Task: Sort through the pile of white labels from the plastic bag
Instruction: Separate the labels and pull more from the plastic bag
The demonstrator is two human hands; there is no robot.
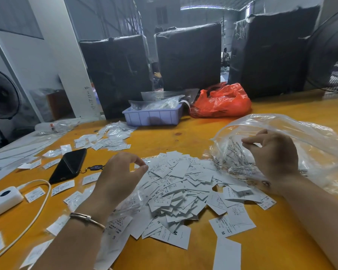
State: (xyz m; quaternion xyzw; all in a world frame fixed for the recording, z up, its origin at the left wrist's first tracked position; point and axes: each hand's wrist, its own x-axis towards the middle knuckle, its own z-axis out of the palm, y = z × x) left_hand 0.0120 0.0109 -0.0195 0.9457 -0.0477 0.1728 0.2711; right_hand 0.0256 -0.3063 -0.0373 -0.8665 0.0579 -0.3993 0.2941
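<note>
The pile of white labels [176, 193] lies heaped on the yellow surface [183, 133], between both hands. The right hand [273, 152] pinches the clear plastic bag [300, 133]; the left hand [121, 176] hovers with fingers loosely curled, empty. Best to set the bag aside, then spread the heap thin so size letters show.

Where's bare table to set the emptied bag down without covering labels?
Bare yellow table lies between the label pile and the lavender tray, and right of the red bag behind the clear plastic bag. Crowded: left side, with phone, charger cable and scattered labels.
</note>
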